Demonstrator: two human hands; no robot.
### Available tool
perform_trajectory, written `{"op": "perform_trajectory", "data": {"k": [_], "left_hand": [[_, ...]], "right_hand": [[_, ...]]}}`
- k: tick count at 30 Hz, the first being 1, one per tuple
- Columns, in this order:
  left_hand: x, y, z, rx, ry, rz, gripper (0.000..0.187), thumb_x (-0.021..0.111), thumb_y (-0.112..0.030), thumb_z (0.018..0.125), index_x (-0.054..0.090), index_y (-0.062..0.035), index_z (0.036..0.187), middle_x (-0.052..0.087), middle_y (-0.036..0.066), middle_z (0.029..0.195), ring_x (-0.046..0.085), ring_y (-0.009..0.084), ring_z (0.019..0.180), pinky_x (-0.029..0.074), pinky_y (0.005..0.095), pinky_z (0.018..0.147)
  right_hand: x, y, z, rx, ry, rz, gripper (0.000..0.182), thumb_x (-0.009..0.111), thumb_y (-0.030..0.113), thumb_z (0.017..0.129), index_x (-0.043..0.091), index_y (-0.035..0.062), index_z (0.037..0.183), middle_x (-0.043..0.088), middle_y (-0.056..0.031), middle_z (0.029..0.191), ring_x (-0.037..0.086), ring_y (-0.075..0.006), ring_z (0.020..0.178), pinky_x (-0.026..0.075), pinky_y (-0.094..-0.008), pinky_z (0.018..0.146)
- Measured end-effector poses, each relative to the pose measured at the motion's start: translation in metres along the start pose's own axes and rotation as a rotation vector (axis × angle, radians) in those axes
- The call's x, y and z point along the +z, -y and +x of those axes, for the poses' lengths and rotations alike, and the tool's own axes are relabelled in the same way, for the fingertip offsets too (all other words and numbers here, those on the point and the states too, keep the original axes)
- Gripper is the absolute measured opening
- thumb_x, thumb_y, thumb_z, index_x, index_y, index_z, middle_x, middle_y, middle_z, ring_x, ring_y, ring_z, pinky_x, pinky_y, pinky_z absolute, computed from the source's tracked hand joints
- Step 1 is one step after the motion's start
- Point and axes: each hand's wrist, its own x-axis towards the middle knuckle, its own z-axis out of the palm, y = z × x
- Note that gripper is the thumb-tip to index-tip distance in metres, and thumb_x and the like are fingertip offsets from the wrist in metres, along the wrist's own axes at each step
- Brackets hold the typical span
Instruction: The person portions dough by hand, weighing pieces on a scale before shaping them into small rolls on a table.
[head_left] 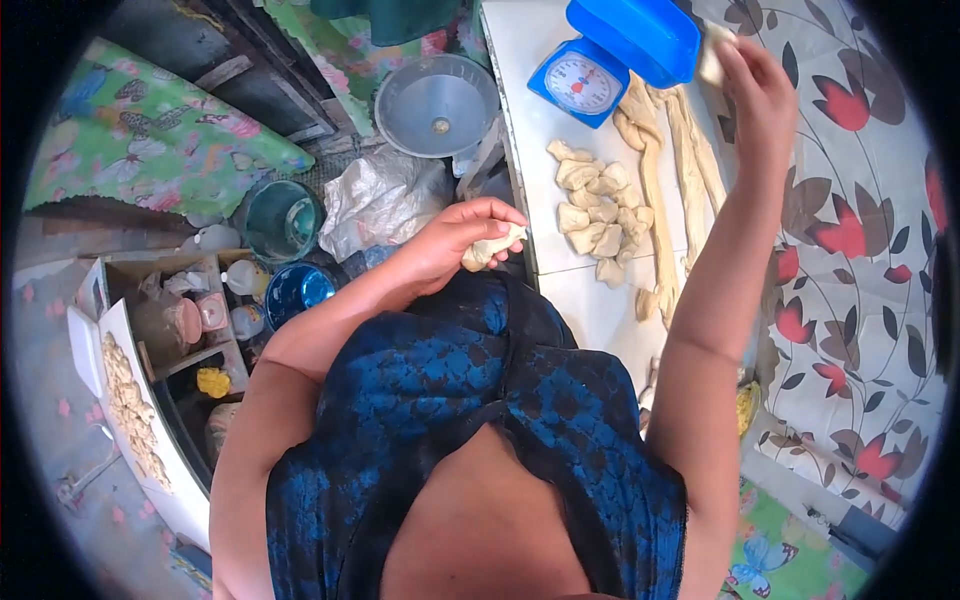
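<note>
My left hand [455, 240] is closed around a piece of pale dough [492, 247], just off the white table's [550, 235] edge. Stretched far forward, my right hand [760, 85] pinches another dough piece [714, 56] beside the blue pan [650, 35] of a kitchen scale. The scale's white dial [582, 82] faces up, and its pan appears tilted. Below the scale lies a cluster of cut dough pieces [605, 212]. Long strips of dough [655, 200] run along the table to the right of them.
Left of the table stand a grey basin [437, 105], a green bucket [283, 222] and a blue bucket [300, 290], near a crumpled plastic sack [375, 200]. A shelf [195, 310] holds bottles and jars. More dough pieces lie on a white surface [160, 465] at far left. A flowered curtain [850, 250] hangs right.
</note>
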Motion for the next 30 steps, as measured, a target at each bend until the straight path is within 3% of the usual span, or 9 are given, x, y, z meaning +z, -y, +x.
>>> {"op": "perform_trajectory", "data": {"k": [3,5,6,11,18,20,25,27,30], "left_hand": [[-0.002,0.0,-0.003,0.015,-0.013,-0.006,0.021,0.048,-0.014,0.088,0.054,-0.0018,0.104,0.058,0.006,0.086,0.054,0.0097,0.071,0.045,0.0224,0.065],[-0.003,-0.002,-0.004,0.028,-0.027,-0.003,0.021,0.048,-0.014,0.088,0.054,-0.0018,0.104,0.058,0.006,0.086,0.053,0.0096,0.071,0.045,0.0224,0.065],[-0.003,-0.002,-0.004,0.023,-0.034,-0.004,0.021,0.048,-0.014,0.088,0.054,-0.0019,0.104,0.058,0.006,0.086,0.053,0.0096,0.072,0.045,0.0223,0.065],[-0.003,0.0,-0.003,0.023,-0.023,0.014,0.022,0.048,-0.015,0.088,0.054,-0.0023,0.105,0.058,0.006,0.087,0.053,0.0093,0.073,0.045,0.0224,0.066],[0.0,0.002,0.0,0.013,-0.02,0.006,0.021,0.049,-0.015,0.087,0.055,-0.0021,0.103,0.058,0.005,0.087,0.052,0.0083,0.073,0.044,0.0219,0.066],[0.001,0.002,0.0,0.015,-0.013,0.017,0.022,0.049,-0.015,0.087,0.055,-0.002,0.104,0.058,0.005,0.087,0.052,0.0082,0.073,0.044,0.022,0.067],[0.005,0.002,0.001,0.003,-0.007,0.022,0.021,0.049,-0.015,0.088,0.054,-0.0031,0.104,0.058,0.006,0.087,0.053,0.0089,0.073,0.045,0.0229,0.067],[0.005,0.003,0.002,0.005,-0.008,0.002,0.02,0.049,-0.015,0.088,0.055,-0.0033,0.102,0.058,0.006,0.087,0.053,0.009,0.074,0.045,0.023,0.066],[0.004,0.004,0.002,0.045,0.001,0.001,0.016,0.051,-0.014,0.087,0.053,-0.004,0.099,0.057,0.005,0.084,0.054,0.0093,0.072,0.045,0.0232,0.065]], "right_hand": [[0.018,-0.015,0.042,-0.022,0.168,-0.129,0.028,0.067,0.024,0.078,0.062,0.0008,0.091,0.061,-0.0037,0.079,0.055,-0.0094,0.071,0.044,-0.0226,0.06],[0.032,-0.012,0.053,0.094,0.21,-0.344,0.022,0.056,0.0,0.072,0.062,0.0018,0.093,0.06,-0.006,0.072,0.058,-0.0159,0.069,0.046,-0.0272,0.064],[0.036,-0.035,0.066,-0.035,0.264,-0.476,0.03,0.069,0.027,0.075,0.064,0.0052,0.095,0.061,-0.0037,0.075,0.056,-0.0103,0.066,0.045,-0.0242,0.06],[0.045,-0.077,0.082,-0.136,0.341,-0.734,0.024,0.061,0.023,0.078,0.065,0.0076,0.096,0.065,-0.0107,0.081,0.061,-0.0192,0.07,0.047,-0.0301,0.066],[0.041,-0.042,0.064,-0.144,0.247,-0.638,0.023,0.059,0.017,0.08,0.063,0.0067,0.1,0.065,-0.0104,0.084,0.061,-0.0181,0.075,0.047,-0.0284,0.069],[0.04,-0.019,0.054,-0.165,0.19,-0.545,0.016,0.056,0.003,0.075,0.062,-0.0008,0.089,0.063,-0.0093,0.072,0.059,-0.0154,0.07,0.047,-0.027,0.064],[0.035,0.016,0.031,-0.111,0.154,-0.295,0.018,0.056,0.006,0.078,0.063,-0.0014,0.093,0.064,-0.0083,0.076,0.059,-0.0157,0.07,0.046,-0.0266,0.062],[0.033,0.017,0.007,-0.125,0.228,-0.158,0.024,0.063,0.014,0.078,0.062,0.0054,0.101,0.064,-0.0065,0.083,0.06,-0.014,0.074,0.046,-0.0249,0.067],[0.052,0.047,-0.069,-0.122,0.724,-0.111,0.029,0.069,0.012,0.073,0.06,0.0054,0.101,0.06,-0.0036,0.092,0.057,-0.0131,0.074,0.046,-0.0245,0.068]]}}
